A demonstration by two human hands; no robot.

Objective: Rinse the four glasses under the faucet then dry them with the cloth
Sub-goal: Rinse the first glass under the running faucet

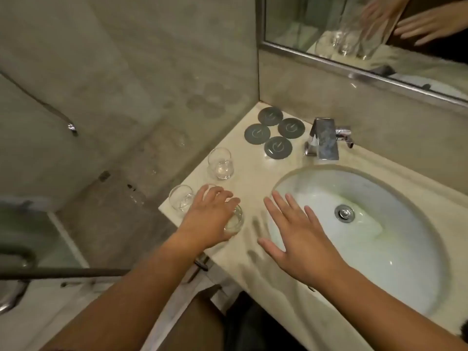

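Observation:
Three clear stemless glasses show on the beige counter (253, 173) left of the sink. One glass (220, 163) stands farthest back, and a second glass (181, 200) sits at the counter's left edge. My left hand (210, 216) comes down from above on the nearest glass (235, 220), its fingers curled over the rim. Behind that hand a bit of another glass rim (210, 185) peeks out. My right hand (291, 236) hovers flat, fingers spread, over the left rim of the sink, holding nothing. No cloth is in view.
The white oval sink (405, 249) with its metal drain (344, 213) fills the right side. A chrome faucet (323, 139) stands behind it, no water running. Several grey round coasters (278, 147) lie at the back left. A mirror (367, 34) hangs above, and a glass shower wall borders the left.

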